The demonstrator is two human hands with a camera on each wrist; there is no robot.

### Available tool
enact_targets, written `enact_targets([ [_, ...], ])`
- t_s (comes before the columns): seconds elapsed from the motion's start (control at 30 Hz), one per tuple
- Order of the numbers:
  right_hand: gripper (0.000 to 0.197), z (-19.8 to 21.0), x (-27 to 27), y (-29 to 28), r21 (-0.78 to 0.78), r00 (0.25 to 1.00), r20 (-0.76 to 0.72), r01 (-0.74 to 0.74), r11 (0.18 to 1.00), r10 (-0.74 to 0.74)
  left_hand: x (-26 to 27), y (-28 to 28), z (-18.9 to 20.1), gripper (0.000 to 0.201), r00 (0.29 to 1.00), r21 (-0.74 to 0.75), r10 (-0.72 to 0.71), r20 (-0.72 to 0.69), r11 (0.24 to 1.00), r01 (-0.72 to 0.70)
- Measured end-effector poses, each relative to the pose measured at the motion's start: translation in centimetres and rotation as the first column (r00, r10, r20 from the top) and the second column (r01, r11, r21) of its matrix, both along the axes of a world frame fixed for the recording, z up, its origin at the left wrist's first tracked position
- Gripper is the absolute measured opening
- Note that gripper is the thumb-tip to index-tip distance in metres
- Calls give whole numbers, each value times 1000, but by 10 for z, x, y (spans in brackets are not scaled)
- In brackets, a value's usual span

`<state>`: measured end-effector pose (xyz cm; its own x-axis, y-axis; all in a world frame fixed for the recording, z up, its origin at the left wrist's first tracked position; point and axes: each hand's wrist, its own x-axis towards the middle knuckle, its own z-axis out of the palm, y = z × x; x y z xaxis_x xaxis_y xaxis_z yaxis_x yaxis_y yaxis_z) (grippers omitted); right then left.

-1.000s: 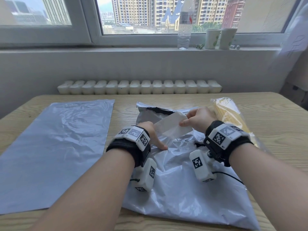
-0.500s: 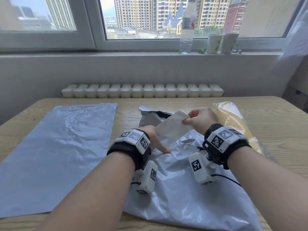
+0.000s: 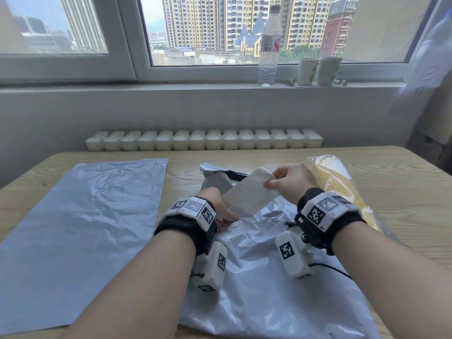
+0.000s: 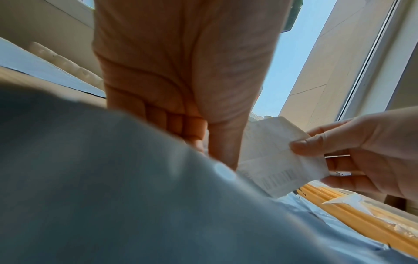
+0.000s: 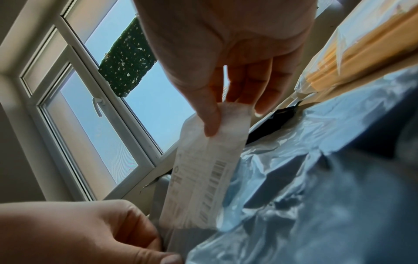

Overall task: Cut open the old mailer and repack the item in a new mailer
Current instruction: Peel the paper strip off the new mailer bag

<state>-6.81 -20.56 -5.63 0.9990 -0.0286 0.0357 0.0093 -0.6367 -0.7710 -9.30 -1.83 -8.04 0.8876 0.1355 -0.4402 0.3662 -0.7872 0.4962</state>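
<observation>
Against the frames before, the right hand (image 3: 292, 182) is carrying the white label (image 3: 247, 195) higher and further from the crumpled old mailer (image 3: 264, 253), and more of the strip is standing free; the left hand (image 3: 216, 205) is sitting in much the same spot as earlier. The right thumb and fingers are pinching the label's upper end, thumb on the near face, fingers behind it. The left hand is pressing down at the label's lower end on the old mailer, its fingers curled under, thumb and fingertips closing on the plastic or the label's foot; which of the two I cannot tell. The label is looking translucent, long and narrow, with faint print and a barcode along one edge, slanting up from the old mailer toward the right hand. The old mailer is lying creased and silvery in front of the person, its far end gaping with a dark lining. Just right of the old mailer, the yellow item in clear wrap (image 3: 335, 182) is lying on the wooden table (image 3: 403, 192). Left of the old mailer, the new mailer (image 3: 80, 216) is lying flat, apart from it.
</observation>
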Motion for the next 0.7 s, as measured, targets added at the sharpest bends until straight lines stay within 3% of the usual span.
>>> enact_targets([
  [0.7,8,4,1,-1,48,994,72,73,996,-76,6,5,-11,45,999,27,-15,39,1000,13],
])
